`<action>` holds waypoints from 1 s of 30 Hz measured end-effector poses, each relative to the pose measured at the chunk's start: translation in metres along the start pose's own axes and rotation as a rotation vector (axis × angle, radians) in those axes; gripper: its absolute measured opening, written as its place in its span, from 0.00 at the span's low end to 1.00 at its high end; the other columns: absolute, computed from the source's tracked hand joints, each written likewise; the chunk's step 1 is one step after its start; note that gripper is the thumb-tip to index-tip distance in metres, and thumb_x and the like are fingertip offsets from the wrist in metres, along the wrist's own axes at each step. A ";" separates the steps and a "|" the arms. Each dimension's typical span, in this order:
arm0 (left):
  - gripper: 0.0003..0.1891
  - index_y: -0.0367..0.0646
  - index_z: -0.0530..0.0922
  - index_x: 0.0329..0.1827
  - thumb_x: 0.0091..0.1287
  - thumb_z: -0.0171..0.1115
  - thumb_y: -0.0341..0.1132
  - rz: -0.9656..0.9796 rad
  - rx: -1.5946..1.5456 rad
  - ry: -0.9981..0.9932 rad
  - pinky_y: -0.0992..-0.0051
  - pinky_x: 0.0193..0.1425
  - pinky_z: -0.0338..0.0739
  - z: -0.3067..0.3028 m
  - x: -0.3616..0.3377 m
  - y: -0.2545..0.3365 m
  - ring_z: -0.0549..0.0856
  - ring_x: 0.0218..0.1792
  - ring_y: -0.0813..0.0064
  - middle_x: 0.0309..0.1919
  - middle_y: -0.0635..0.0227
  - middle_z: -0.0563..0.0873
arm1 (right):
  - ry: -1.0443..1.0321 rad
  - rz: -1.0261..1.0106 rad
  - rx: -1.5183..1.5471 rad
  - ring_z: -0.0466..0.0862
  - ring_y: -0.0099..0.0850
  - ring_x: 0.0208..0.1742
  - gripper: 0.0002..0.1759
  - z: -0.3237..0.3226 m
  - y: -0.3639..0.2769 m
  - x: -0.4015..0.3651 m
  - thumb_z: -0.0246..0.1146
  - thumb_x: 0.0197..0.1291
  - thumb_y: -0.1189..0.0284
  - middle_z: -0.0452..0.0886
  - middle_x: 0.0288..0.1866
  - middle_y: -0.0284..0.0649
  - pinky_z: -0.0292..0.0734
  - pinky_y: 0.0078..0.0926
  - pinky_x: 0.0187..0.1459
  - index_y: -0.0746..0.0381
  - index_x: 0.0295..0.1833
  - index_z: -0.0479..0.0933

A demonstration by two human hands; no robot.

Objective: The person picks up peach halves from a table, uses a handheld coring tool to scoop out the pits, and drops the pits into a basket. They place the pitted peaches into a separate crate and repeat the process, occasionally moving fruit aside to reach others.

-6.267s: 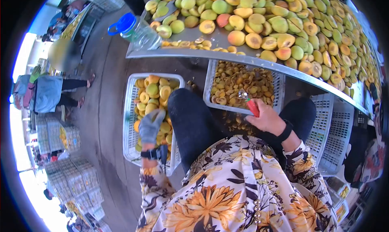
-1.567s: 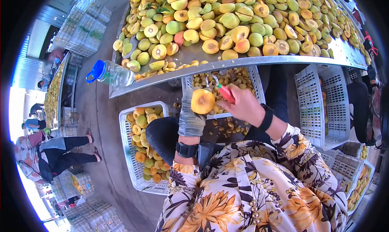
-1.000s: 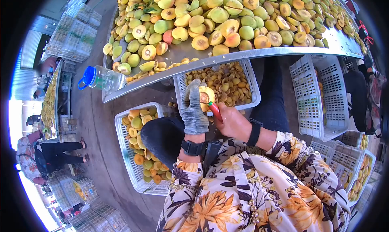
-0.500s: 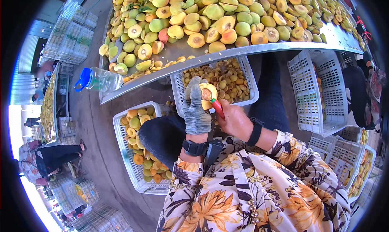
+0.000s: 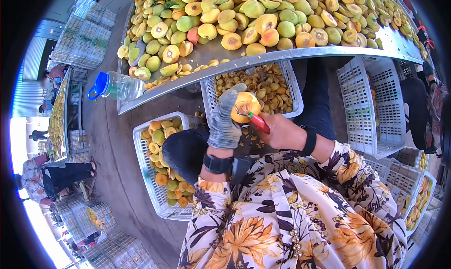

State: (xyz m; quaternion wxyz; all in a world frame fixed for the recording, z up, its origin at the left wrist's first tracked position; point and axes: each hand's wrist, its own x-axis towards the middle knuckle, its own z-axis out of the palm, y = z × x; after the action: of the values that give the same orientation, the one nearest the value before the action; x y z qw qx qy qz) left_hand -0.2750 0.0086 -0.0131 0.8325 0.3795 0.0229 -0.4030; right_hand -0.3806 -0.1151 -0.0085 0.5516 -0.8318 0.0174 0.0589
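Observation:
My left hand [image 5: 224, 121], in a grey glove, holds up a halved yellow peach [image 5: 249, 102] with its cut face toward me. My right hand [image 5: 284, 136] is bare and closed round the red handle of a pitting knife [image 5: 259, 123]. Its green collar and curved metal tip meet the middle of the cut face, where brown fibres show. Below the peach stands a white crate [image 5: 295, 92] holding small cut scraps. Beside my knee another white crate [image 5: 152, 193] holds peach halves.
A metal-edged table [image 5: 197, 82] carries a heap of peach halves [image 5: 253, 10]. A blue-capped plastic bottle [image 5: 124, 86] stands at its left corner. White crates [image 5: 357, 95] stand at the right. Farther left, a person [image 5: 42, 177] sits near another fruit-covered table [image 5: 58, 118].
The knife's metal tip now shows curved in the peach's centre, and the brown middle looks more broken up. Both hands have shifted slightly, and the peach has tilted.

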 end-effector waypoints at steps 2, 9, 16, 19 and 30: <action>0.13 0.38 0.78 0.40 0.55 0.67 0.34 0.280 0.057 0.196 0.75 0.41 0.78 -0.002 0.000 -0.017 0.82 0.34 0.74 0.35 0.65 0.82 | -0.039 0.027 -0.008 0.78 0.46 0.25 0.09 0.001 -0.001 0.000 0.57 0.49 0.76 0.75 0.22 0.51 0.70 0.34 0.27 0.67 0.37 0.69; 0.17 0.41 0.76 0.38 0.57 0.64 0.45 0.074 0.011 0.181 0.72 0.23 0.78 -0.002 -0.001 -0.012 0.81 0.21 0.70 0.26 0.63 0.82 | -0.359 0.475 0.685 0.68 0.19 0.12 0.07 0.006 -0.029 0.000 0.55 0.54 0.76 0.68 0.17 0.33 0.61 0.17 0.12 0.63 0.39 0.68; 0.27 0.49 0.68 0.57 0.62 0.50 0.58 -0.037 0.127 0.007 0.69 0.32 0.79 -0.020 0.004 -0.012 0.82 0.30 0.67 0.37 0.62 0.81 | -0.657 0.518 1.478 0.57 0.12 0.10 0.07 0.006 -0.002 0.005 0.52 0.60 0.76 0.62 0.17 0.29 0.55 0.13 0.10 0.60 0.45 0.69; 0.27 0.51 0.71 0.50 0.59 0.51 0.62 0.047 -0.035 0.351 0.72 0.29 0.76 -0.056 0.031 -0.027 0.81 0.29 0.68 0.35 0.67 0.81 | -0.632 0.157 1.559 0.56 0.12 0.08 0.09 -0.013 -0.010 0.003 0.51 0.60 0.78 0.61 0.15 0.29 0.51 0.13 0.08 0.59 0.46 0.68; 0.22 0.48 0.76 0.50 0.58 0.62 0.50 0.309 0.961 0.695 0.70 0.42 0.78 -0.159 -0.119 0.123 0.82 0.41 0.68 0.37 0.63 0.83 | 0.030 0.088 -0.603 0.79 0.43 0.31 0.09 -0.016 0.084 0.026 0.60 0.46 0.75 0.77 0.28 0.50 0.75 0.35 0.34 0.65 0.35 0.70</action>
State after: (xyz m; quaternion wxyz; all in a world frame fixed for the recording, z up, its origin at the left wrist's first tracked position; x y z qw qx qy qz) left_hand -0.2279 0.2373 -0.0101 0.5609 0.8206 0.0536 -0.0952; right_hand -0.3617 -0.1616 -0.0826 0.2764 -0.9573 0.0436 0.0730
